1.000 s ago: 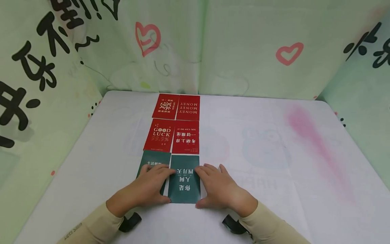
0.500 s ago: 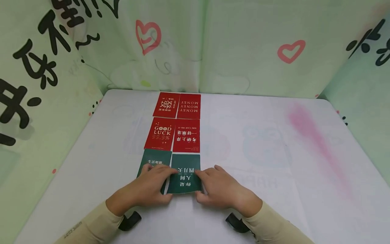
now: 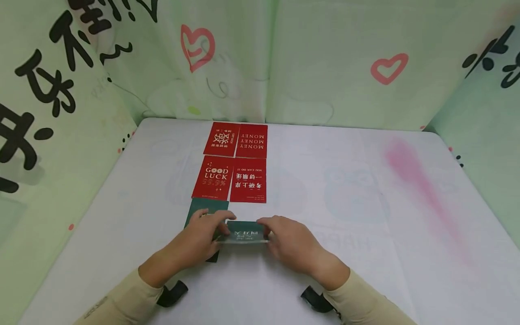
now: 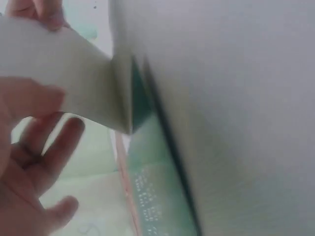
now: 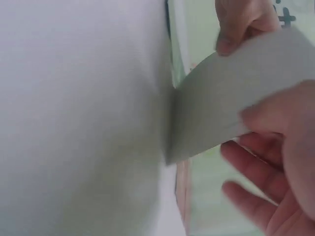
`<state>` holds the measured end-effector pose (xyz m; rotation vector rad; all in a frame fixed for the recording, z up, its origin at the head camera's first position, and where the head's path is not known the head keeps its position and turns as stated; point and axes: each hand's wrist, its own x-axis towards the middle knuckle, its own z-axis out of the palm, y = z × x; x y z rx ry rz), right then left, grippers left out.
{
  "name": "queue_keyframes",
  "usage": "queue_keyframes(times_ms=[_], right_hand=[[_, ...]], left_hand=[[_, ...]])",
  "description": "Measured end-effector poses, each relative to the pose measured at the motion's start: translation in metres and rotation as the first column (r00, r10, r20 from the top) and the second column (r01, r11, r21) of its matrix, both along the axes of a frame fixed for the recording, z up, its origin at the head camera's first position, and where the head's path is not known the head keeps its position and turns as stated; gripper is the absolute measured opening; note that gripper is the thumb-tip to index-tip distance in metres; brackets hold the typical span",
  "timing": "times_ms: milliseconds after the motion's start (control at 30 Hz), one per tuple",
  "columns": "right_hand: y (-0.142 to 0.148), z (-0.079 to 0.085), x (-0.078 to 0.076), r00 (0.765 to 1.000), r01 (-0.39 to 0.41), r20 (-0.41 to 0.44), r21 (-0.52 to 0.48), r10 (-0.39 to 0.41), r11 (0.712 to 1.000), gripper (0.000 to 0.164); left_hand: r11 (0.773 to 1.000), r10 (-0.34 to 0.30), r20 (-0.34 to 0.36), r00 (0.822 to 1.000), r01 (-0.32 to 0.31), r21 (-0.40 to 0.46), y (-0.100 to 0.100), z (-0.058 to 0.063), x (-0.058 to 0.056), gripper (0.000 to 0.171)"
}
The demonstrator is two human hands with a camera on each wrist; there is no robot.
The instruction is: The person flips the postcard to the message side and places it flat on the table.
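Note:
A dark green card (image 3: pixel 245 232) with white lettering is tilted up off the white table between both hands. My left hand (image 3: pixel 198 239) pinches its left edge, thumb on the near side. On its right edge, my right hand (image 3: pixel 298 248) grips it in the same way. The pale back of the card shows in the left wrist view (image 4: pixel 74 73) and the right wrist view (image 5: pixel 236 93), its lower edge at the table. A second green card (image 3: pixel 209 206) lies flat, partly hidden under my left hand.
Farther off lie red cards in two rows: a GOOD LUCK card (image 3: pixel 213 178), a YOU CAN DO IT card (image 3: pixel 248 180), a MONEY card (image 3: pixel 252 141) and a patterned one (image 3: pixel 220 139). Pale green curtains (image 3: pixel 317 58) surround the white table (image 3: pixel 333 216).
The right green card lay flat before; its near edge has come up and it now stands tilted between both hands. My fingers have closed in on its sides. The red cards have not moved.

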<state>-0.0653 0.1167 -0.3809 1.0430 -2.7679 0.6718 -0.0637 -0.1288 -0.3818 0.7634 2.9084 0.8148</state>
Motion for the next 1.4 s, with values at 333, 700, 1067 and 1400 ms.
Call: queue_keyframes(times_ms=[333, 700, 1067, 1400], right_hand=[[0.004, 0.002, -0.005, 0.984, -0.044, -0.174, -0.436, -0.036, 0.899, 0.069], [0.006, 0.003, -0.006, 0.997, 0.053, 0.066, -0.320, -0.034, 0.946, 0.052], [0.003, -0.003, -0.016, 0.988, 0.119, 0.095, 0.068, -0.125, 0.991, 0.053], [-0.008, -0.008, -0.027, 0.945, 0.124, 0.280, 0.170, -0.168, 0.978, 0.051]], left_hand=[[0.937, 0.122, -0.097, 0.988, -0.083, 0.339, -0.002, 0.009, 0.001, 0.076], [0.976, 0.065, -0.096, 0.993, -0.043, 0.214, -0.005, 0.000, -0.005, 0.052], [0.987, 0.092, 0.030, 0.995, -0.087, -0.137, 0.008, -0.003, -0.025, 0.052], [0.970, 0.075, 0.080, 0.994, -0.054, -0.236, 0.010, -0.009, -0.030, 0.053]])
